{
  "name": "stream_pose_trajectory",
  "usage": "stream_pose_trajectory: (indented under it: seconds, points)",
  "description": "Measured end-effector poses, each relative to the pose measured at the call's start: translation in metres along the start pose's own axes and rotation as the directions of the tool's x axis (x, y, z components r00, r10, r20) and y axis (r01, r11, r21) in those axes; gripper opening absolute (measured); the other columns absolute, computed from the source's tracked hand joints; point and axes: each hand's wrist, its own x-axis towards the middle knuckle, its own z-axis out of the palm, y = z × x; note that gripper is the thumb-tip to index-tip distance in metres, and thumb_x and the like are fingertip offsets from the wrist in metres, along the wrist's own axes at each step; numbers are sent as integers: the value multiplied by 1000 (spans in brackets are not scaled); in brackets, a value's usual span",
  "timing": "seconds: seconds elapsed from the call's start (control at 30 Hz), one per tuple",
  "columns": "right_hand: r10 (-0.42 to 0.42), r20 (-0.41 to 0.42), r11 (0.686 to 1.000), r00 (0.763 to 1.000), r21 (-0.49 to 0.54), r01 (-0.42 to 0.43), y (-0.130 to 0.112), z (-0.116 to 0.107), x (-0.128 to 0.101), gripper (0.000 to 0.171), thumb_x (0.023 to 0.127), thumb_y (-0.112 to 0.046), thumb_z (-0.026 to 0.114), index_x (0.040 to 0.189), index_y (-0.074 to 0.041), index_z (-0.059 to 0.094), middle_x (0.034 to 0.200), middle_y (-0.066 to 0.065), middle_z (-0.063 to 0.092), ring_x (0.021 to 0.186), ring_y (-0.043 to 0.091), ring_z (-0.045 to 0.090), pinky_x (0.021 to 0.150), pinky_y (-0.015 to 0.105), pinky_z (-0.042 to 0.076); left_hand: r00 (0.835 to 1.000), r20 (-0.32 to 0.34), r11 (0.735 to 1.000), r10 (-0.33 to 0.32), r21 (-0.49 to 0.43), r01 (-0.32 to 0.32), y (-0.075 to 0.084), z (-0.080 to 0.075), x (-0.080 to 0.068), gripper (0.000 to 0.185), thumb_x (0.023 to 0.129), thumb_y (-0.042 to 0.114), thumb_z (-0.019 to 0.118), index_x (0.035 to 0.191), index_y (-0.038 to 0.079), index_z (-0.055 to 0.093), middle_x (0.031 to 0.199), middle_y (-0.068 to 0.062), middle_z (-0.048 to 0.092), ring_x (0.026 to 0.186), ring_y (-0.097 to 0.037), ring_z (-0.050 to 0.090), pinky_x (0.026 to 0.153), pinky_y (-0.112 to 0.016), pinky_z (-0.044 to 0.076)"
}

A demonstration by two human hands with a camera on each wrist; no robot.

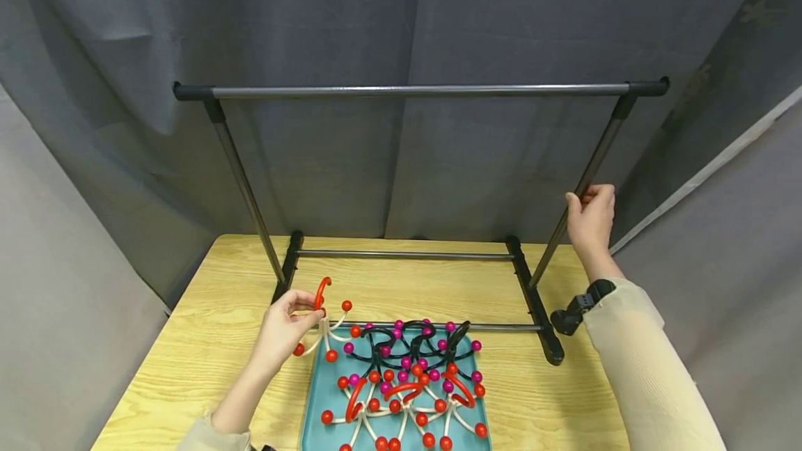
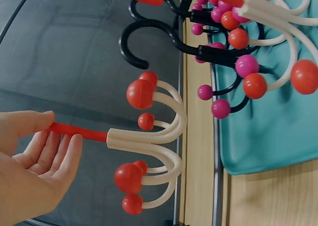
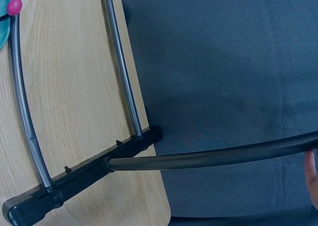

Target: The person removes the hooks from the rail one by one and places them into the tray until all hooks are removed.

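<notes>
My left hand (image 1: 282, 333) pinches the red hook of a white multi-arm hook hanger (image 1: 324, 327) with red ball tips. The hanger is held above the tray's back left corner; in the left wrist view its arms (image 2: 144, 139) point away from my fingers. My right hand (image 1: 592, 221) grips the right upright (image 1: 601, 152) of a metal garment rack; only part of that hand shows in the right wrist view. On the teal tray (image 1: 321, 378) lie several hangers: white ones (image 1: 406, 409) with red hooks in front, black ones (image 1: 416, 348) with magenta balls behind.
The rack's top bar (image 1: 420, 91) runs across, high above the wooden table (image 1: 188, 353). Its black feet (image 1: 532, 298) and lower rods (image 1: 401, 254) stand at the table's back. Grey curtains (image 1: 326, 172) enclose the back and sides. The tray lies against the front rod.
</notes>
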Motion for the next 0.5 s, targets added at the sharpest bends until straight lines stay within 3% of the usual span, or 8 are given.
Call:
stream_pose_trajectory:
  seconds: [0.27,0.5]
  points:
    - [2,2,1000,1000,0,-2,2,1,0,40,94,-27,45,119,1,31,118,21,38,102,33,44,82,41,37,1000,7,999,-23,50,22,-12,7,-2,20,77,5,69,95,4,59,92,-9,64,82,-23,65,72,-25,50]
    - [-2,-9,1000,1000,-2,2,0,0,-1,39,94,-26,44,120,1,31,119,21,38,101,32,44,83,40,37,999,28,1000,-26,11,25,-28,13,-5,20,76,2,68,93,3,58,91,-10,63,83,-19,63,71,-24,51]
